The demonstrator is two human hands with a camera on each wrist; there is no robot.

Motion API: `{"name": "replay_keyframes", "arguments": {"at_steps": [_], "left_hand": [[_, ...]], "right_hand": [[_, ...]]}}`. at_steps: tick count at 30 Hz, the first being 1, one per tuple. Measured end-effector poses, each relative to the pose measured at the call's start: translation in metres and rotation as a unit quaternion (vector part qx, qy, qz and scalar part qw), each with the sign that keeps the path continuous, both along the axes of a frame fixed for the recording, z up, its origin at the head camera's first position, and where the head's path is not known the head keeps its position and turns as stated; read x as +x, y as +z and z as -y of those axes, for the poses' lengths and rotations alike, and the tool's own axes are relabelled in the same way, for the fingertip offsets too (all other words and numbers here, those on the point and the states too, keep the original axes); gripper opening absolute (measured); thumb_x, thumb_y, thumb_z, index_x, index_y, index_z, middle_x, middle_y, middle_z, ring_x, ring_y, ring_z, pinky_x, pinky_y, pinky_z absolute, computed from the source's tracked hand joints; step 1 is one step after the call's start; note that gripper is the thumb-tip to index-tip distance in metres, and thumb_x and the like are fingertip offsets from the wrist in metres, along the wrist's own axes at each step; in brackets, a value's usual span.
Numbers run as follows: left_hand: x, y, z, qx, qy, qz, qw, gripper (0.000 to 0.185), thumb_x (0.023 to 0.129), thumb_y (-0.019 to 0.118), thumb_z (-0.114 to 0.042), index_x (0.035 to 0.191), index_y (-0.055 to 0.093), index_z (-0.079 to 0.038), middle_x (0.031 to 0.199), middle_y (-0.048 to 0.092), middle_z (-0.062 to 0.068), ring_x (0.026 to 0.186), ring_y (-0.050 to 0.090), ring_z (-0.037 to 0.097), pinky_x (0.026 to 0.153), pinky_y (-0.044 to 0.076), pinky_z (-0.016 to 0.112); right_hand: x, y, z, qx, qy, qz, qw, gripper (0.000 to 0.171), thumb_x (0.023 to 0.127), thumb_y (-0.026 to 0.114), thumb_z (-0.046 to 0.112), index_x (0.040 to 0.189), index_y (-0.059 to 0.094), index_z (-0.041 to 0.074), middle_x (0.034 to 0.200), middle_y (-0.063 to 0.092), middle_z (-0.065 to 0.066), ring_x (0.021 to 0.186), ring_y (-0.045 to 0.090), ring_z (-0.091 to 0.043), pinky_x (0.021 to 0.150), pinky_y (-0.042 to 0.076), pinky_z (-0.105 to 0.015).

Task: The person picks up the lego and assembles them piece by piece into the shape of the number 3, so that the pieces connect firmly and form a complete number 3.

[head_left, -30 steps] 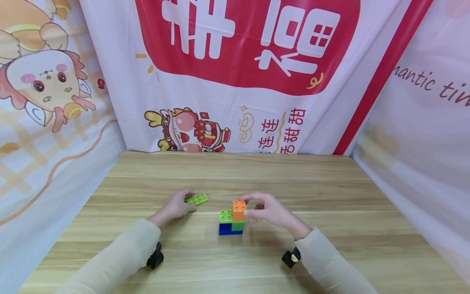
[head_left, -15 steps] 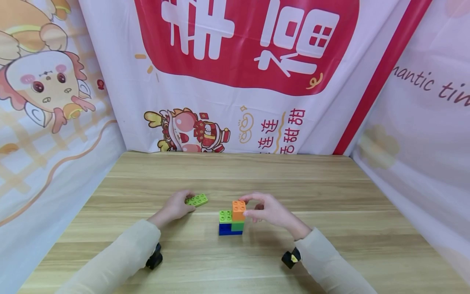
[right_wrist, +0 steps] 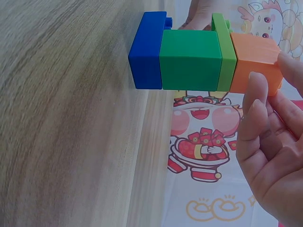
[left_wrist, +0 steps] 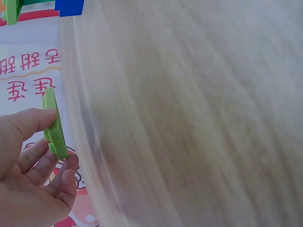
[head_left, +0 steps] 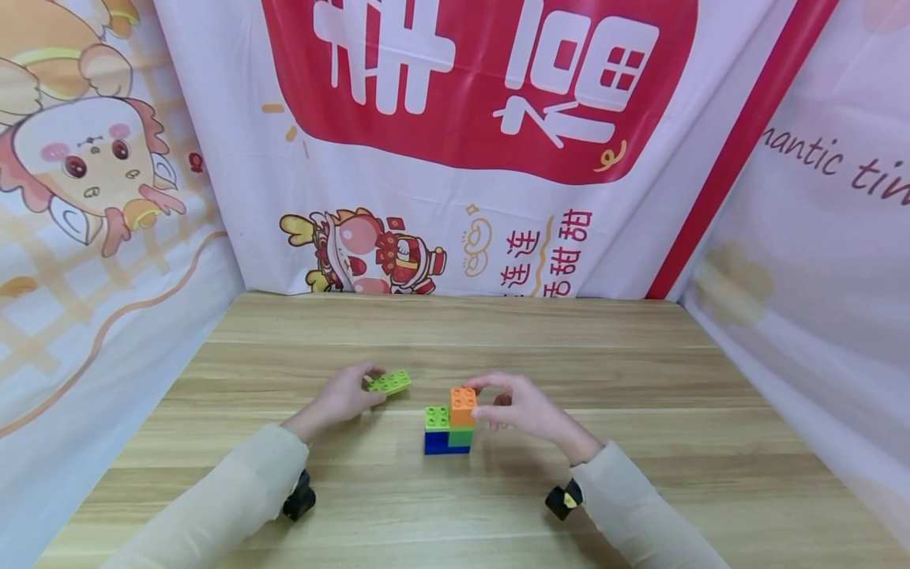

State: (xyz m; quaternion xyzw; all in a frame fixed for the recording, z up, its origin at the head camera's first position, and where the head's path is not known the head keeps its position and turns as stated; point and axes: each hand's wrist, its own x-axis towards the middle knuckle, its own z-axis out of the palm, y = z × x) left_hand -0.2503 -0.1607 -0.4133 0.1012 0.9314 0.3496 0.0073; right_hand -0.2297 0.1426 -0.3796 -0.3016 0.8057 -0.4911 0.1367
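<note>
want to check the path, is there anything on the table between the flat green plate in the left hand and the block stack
Nothing visible. The left hand pinches the light green plate; only bare table separates it from the block stack, whose orange block the right hand holds.

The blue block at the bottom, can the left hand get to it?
Probably yes. The blue block shows its left side bare on the table, but the left hand already pinches a flat green piece, so its fingers are busy.
</note>
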Motion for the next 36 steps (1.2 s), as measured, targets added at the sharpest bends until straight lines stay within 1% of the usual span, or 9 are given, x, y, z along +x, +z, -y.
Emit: {"name": "replay_keyframes", "arguments": {"at_steps": [2, 5, 8, 13, 17, 21, 24, 31, 36], "left_hand": [[0.000, 0.000, -0.001, 0.001, -0.007, -0.010, 0.9999, 0.042, 0.079, 0.070, -0.010, 0.118, 0.057, -0.001, 0.107, 0.060, 0.012, 0.092, 0.055, 0.026, 0.080, 0.045, 0.043], [0.002, 0.001, -0.002, 0.010, -0.012, -0.013, 0.9998, 0.042, 0.078, 0.071, -0.009, 0.117, 0.057, 0.000, 0.108, 0.060, 0.012, 0.091, 0.056, 0.026, 0.081, 0.045, 0.043], [0.003, 0.002, -0.002, 0.019, -0.016, -0.012, 0.9996, 0.043, 0.078, 0.070, -0.008, 0.117, 0.056, 0.001, 0.108, 0.060, 0.013, 0.091, 0.055, 0.026, 0.081, 0.045, 0.043], [0.004, 0.005, -0.001, 0.032, -0.014, -0.008, 0.9994, 0.043, 0.079, 0.069, -0.008, 0.118, 0.055, 0.002, 0.107, 0.060, 0.013, 0.091, 0.055, 0.025, 0.080, 0.045, 0.041], [0.003, 0.007, 0.001, 0.035, -0.012, -0.005, 0.9993, 0.043, 0.080, 0.069, -0.008, 0.119, 0.055, 0.002, 0.108, 0.059, 0.011, 0.091, 0.054, 0.024, 0.079, 0.045, 0.039], [0.005, 0.013, 0.002, 0.050, -0.014, -0.002, 0.9986, 0.042, 0.081, 0.068, -0.008, 0.119, 0.054, 0.002, 0.109, 0.059, 0.012, 0.092, 0.054, 0.026, 0.078, 0.045, 0.040], [0.006, 0.018, 0.002, 0.060, -0.015, -0.002, 0.9981, 0.042, 0.081, 0.067, -0.007, 0.120, 0.054, 0.002, 0.110, 0.058, 0.013, 0.094, 0.053, 0.027, 0.078, 0.045, 0.041], [0.008, 0.029, -0.001, 0.065, -0.014, -0.008, 0.9978, 0.043, 0.081, 0.067, -0.006, 0.121, 0.054, -0.001, 0.115, 0.057, 0.013, 0.099, 0.052, 0.028, 0.080, 0.045, 0.041], [0.012, 0.037, -0.006, 0.064, -0.025, -0.013, 0.9975, 0.043, 0.082, 0.067, -0.009, 0.122, 0.054, -0.005, 0.116, 0.056, 0.011, 0.101, 0.052, 0.027, 0.081, 0.045, 0.040]], "right_hand": [[0.000, 0.000, 0.000, 0.002, -0.002, -0.001, 1.000, 0.039, 0.085, 0.067, 0.024, 0.122, 0.058, 0.014, 0.117, 0.053, -0.007, 0.062, 0.058, -0.031, 0.062, 0.050, -0.048], [0.000, 0.001, 0.000, 0.004, -0.003, -0.002, 1.000, 0.039, 0.085, 0.067, 0.025, 0.122, 0.058, 0.014, 0.118, 0.053, -0.007, 0.062, 0.058, -0.031, 0.061, 0.051, -0.047], [0.000, 0.001, 0.000, 0.002, -0.004, 0.002, 1.000, 0.039, 0.085, 0.067, 0.024, 0.122, 0.058, 0.014, 0.118, 0.053, -0.007, 0.064, 0.058, -0.035, 0.062, 0.050, -0.049], [-0.001, 0.001, 0.000, 0.001, -0.001, 0.001, 1.000, 0.039, 0.085, 0.067, 0.023, 0.122, 0.058, 0.014, 0.116, 0.053, -0.007, 0.064, 0.057, -0.038, 0.063, 0.049, -0.052], [0.000, 0.001, 0.000, 0.002, 0.004, -0.006, 1.000, 0.039, 0.086, 0.067, 0.022, 0.122, 0.057, 0.011, 0.116, 0.053, -0.009, 0.062, 0.057, -0.034, 0.062, 0.050, -0.050], [0.000, 0.001, 0.000, 0.001, 0.004, -0.004, 1.000, 0.040, 0.086, 0.067, 0.024, 0.123, 0.057, 0.011, 0.117, 0.053, -0.009, 0.061, 0.058, -0.031, 0.062, 0.050, -0.050], [0.000, 0.001, 0.000, 0.001, 0.002, -0.002, 1.000, 0.040, 0.086, 0.067, 0.025, 0.123, 0.057, 0.013, 0.117, 0.053, -0.007, 0.062, 0.058, -0.033, 0.062, 0.050, -0.050], [0.000, 0.001, -0.001, 0.001, 0.001, -0.006, 1.000, 0.040, 0.085, 0.067, 0.025, 0.122, 0.058, 0.013, 0.115, 0.054, -0.006, 0.062, 0.057, -0.034, 0.062, 0.049, -0.051], [0.000, 0.001, 0.000, 0.003, 0.002, -0.009, 1.000, 0.039, 0.086, 0.066, 0.022, 0.122, 0.057, 0.011, 0.115, 0.054, -0.008, 0.061, 0.057, -0.032, 0.062, 0.050, -0.050]]}}
